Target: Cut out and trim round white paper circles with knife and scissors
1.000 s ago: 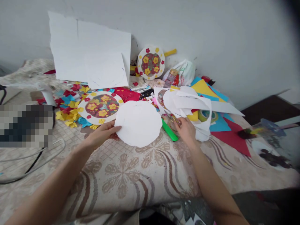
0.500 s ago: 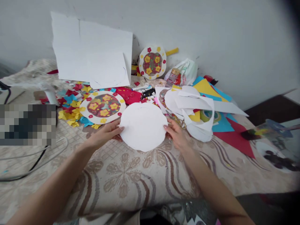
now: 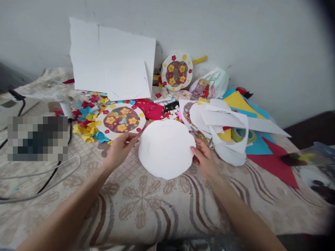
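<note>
Clutter crowded the counter (image 3: 167, 209) from 9 through 3 o'clock: paper scraps (image 3: 86, 122) and a decorated disc (image 3: 120, 120) at 10 o'clock, white sheets (image 3: 112, 62) leaning on the wall at 11, loose white cut-offs (image 3: 222, 122) and coloured sheets (image 3: 261, 146) at 2. Bare patterned cloth lay open at 6 o'clock, toward the near edge.

The white paper circle (image 3: 166, 148) sat at the centre, plain, roughly cut, its rim slightly uneven. The left hand (image 3: 120, 150) was loosely curled, fingertips at the circle's 9 o'clock rim; whether they touched it could not be told. The right hand (image 3: 205, 158) pinched the rim at 3 o'clock, thumb on top.
</note>
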`<state>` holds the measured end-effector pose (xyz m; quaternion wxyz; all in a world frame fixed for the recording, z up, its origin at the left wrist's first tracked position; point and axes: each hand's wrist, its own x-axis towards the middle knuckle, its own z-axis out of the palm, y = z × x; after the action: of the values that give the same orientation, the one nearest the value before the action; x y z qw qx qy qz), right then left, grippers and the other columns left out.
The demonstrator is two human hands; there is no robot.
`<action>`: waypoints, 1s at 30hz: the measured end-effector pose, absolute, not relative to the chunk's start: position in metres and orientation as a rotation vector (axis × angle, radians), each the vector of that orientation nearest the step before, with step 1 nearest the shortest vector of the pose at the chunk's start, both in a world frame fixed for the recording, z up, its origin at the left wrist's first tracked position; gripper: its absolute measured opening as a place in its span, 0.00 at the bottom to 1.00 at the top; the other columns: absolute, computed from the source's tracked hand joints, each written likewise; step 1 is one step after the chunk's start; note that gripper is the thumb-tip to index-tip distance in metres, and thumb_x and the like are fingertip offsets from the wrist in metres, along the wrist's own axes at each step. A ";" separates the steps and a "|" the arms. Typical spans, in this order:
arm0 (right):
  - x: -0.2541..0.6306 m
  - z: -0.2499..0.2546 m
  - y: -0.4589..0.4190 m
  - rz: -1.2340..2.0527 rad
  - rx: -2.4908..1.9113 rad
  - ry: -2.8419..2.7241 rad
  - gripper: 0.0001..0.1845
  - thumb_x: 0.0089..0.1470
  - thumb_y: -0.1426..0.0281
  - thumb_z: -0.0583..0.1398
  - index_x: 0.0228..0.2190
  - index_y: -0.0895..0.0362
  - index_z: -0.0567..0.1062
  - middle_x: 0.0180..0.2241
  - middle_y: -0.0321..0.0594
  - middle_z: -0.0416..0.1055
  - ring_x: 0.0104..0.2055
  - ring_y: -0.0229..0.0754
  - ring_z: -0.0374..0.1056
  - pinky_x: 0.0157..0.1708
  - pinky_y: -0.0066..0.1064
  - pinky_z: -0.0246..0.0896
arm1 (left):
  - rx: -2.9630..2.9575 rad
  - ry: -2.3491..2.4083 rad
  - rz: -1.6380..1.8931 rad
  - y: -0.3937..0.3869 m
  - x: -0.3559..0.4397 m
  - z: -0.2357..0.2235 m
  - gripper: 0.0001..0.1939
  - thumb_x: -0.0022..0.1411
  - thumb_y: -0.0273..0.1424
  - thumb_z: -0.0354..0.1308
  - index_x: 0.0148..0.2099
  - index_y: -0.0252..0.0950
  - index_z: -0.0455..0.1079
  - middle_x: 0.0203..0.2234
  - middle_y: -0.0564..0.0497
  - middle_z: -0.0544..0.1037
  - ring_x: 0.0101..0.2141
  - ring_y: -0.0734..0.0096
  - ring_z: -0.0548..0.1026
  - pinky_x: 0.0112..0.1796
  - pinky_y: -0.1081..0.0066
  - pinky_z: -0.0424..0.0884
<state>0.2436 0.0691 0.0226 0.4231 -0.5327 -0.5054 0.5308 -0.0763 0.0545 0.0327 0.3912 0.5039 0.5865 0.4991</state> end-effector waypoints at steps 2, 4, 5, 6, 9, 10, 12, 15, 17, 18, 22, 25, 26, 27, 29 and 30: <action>0.246 0.023 0.066 1.300 -1.330 -1.216 0.28 0.54 0.57 0.63 0.54 0.50 0.66 0.35 0.39 0.74 0.23 0.36 0.59 0.18 0.27 0.53 | 1.343 1.592 1.310 0.053 -0.077 0.031 0.12 0.61 0.41 0.62 0.35 0.37 0.77 0.30 0.48 0.81 0.31 0.65 0.76 0.33 0.69 0.72; 0.250 0.024 0.065 1.240 -1.308 -1.142 0.28 0.54 0.58 0.64 0.54 0.50 0.66 0.37 0.39 0.75 0.23 0.35 0.60 0.17 0.25 0.54 | 1.418 1.655 1.316 0.052 -0.077 0.031 0.15 0.64 0.41 0.59 0.29 0.38 0.76 0.30 0.48 0.81 0.30 0.65 0.76 0.33 0.67 0.71; 0.252 0.024 0.065 1.194 -1.295 -1.106 0.27 0.54 0.59 0.64 0.54 0.50 0.67 0.37 0.39 0.75 0.22 0.33 0.58 0.16 0.24 0.52 | 1.462 1.670 1.315 0.051 -0.076 0.031 0.16 0.64 0.41 0.59 0.27 0.38 0.75 0.32 0.47 0.82 0.32 0.64 0.77 0.34 0.67 0.72; 0.253 0.024 0.065 1.140 -1.284 -1.071 0.27 0.53 0.59 0.65 0.53 0.50 0.68 0.36 0.38 0.75 0.20 0.32 0.56 0.14 0.23 0.50 | 1.509 1.675 1.316 0.050 -0.074 0.030 0.15 0.63 0.40 0.60 0.27 0.38 0.74 0.36 0.46 0.82 0.35 0.62 0.78 0.37 0.65 0.73; 0.257 0.024 0.068 1.013 -1.275 -0.984 0.24 0.53 0.60 0.66 0.51 0.50 0.71 0.33 0.35 0.74 0.18 0.29 0.54 0.12 0.21 0.48 | 1.643 1.652 1.312 0.050 -0.066 0.029 0.06 0.60 0.35 0.62 0.36 0.38 0.76 0.46 0.45 0.81 0.44 0.58 0.79 0.45 0.61 0.74; 0.258 0.024 0.068 0.992 -1.272 -0.965 0.24 0.53 0.61 0.67 0.50 0.50 0.71 0.33 0.34 0.74 0.18 0.29 0.55 0.12 0.21 0.49 | 1.685 1.634 1.300 0.049 -0.064 0.028 0.06 0.60 0.34 0.61 0.38 0.38 0.76 0.46 0.45 0.82 0.44 0.59 0.79 0.46 0.60 0.74; 0.257 0.024 0.069 0.957 -1.246 -0.948 0.23 0.54 0.61 0.67 0.50 0.50 0.71 0.33 0.34 0.74 0.17 0.29 0.55 0.12 0.20 0.50 | 1.765 1.595 1.261 0.049 -0.060 0.026 0.06 0.63 0.33 0.58 0.35 0.38 0.75 0.42 0.46 0.83 0.42 0.60 0.80 0.44 0.61 0.75; 0.256 0.022 0.068 0.846 -1.147 -0.963 0.21 0.56 0.62 0.66 0.51 0.50 0.70 0.33 0.35 0.74 0.17 0.28 0.54 0.12 0.20 0.50 | 1.867 1.562 1.204 0.048 -0.058 0.022 0.12 0.65 0.34 0.57 0.29 0.38 0.73 0.38 0.45 0.83 0.40 0.60 0.81 0.42 0.62 0.76; 0.256 0.020 0.066 0.796 -1.116 -1.044 0.22 0.57 0.62 0.66 0.52 0.50 0.70 0.36 0.38 0.75 0.19 0.30 0.58 0.14 0.21 0.54 | 1.913 1.574 1.191 0.049 -0.059 0.019 0.08 0.66 0.34 0.58 0.35 0.37 0.75 0.40 0.44 0.83 0.42 0.59 0.81 0.44 0.61 0.75; 0.256 0.018 0.065 0.778 -1.119 -1.105 0.23 0.56 0.62 0.66 0.52 0.51 0.69 0.38 0.41 0.76 0.21 0.32 0.62 0.16 0.23 0.58 | 1.930 1.588 1.190 0.049 -0.059 0.018 0.07 0.66 0.34 0.58 0.39 0.37 0.75 0.41 0.43 0.83 0.43 0.58 0.80 0.45 0.61 0.75; 0.256 0.011 0.063 0.634 -1.119 -1.305 0.27 0.56 0.61 0.66 0.54 0.55 0.68 0.44 0.52 0.77 0.38 0.48 0.76 0.30 0.35 0.73 | 1.973 1.663 1.192 0.049 -0.062 0.012 0.09 0.67 0.31 0.54 0.47 0.35 0.73 0.41 0.43 0.82 0.41 0.59 0.80 0.42 0.62 0.75; 0.258 0.008 0.065 0.593 -1.089 -1.401 0.27 0.58 0.61 0.64 0.55 0.57 0.68 0.47 0.55 0.77 0.48 0.55 0.76 0.42 0.45 0.74 | 2.020 1.689 1.170 0.049 -0.062 0.010 0.09 0.68 0.31 0.52 0.45 0.36 0.72 0.39 0.44 0.82 0.38 0.61 0.80 0.39 0.64 0.75; 0.258 0.008 0.065 0.579 -1.089 -1.413 0.27 0.58 0.61 0.64 0.55 0.57 0.67 0.47 0.56 0.77 0.49 0.56 0.76 0.43 0.46 0.74 | 2.039 1.693 1.157 0.048 -0.061 0.010 0.09 0.68 0.31 0.52 0.44 0.36 0.72 0.38 0.45 0.82 0.37 0.62 0.80 0.37 0.65 0.75; 0.259 0.007 0.066 0.551 -1.091 -1.408 0.27 0.59 0.61 0.63 0.56 0.57 0.67 0.47 0.56 0.77 0.50 0.56 0.76 0.44 0.47 0.74 | 2.060 1.697 1.143 0.048 -0.060 0.010 0.09 0.68 0.31 0.52 0.44 0.36 0.73 0.37 0.45 0.82 0.36 0.62 0.80 0.36 0.66 0.74; 0.261 0.005 0.067 0.501 -1.098 -1.398 0.27 0.59 0.61 0.63 0.56 0.57 0.66 0.47 0.56 0.77 0.48 0.55 0.77 0.43 0.48 0.74 | 2.101 1.707 1.113 0.047 -0.059 0.010 0.09 0.68 0.30 0.52 0.42 0.37 0.73 0.34 0.46 0.82 0.33 0.63 0.80 0.34 0.67 0.73; 0.262 0.004 0.067 0.488 -1.101 -1.399 0.27 0.59 0.61 0.63 0.56 0.57 0.65 0.47 0.56 0.77 0.48 0.55 0.77 0.43 0.47 0.75 | 2.122 1.710 1.098 0.047 -0.059 0.010 0.09 0.68 0.30 0.51 0.41 0.37 0.73 0.33 0.46 0.82 0.33 0.63 0.80 0.34 0.67 0.73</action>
<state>0.2616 0.0669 0.0042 0.6035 -0.4755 -0.6044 0.2107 -0.0587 0.0472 0.0103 0.1016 0.7184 0.5790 0.3719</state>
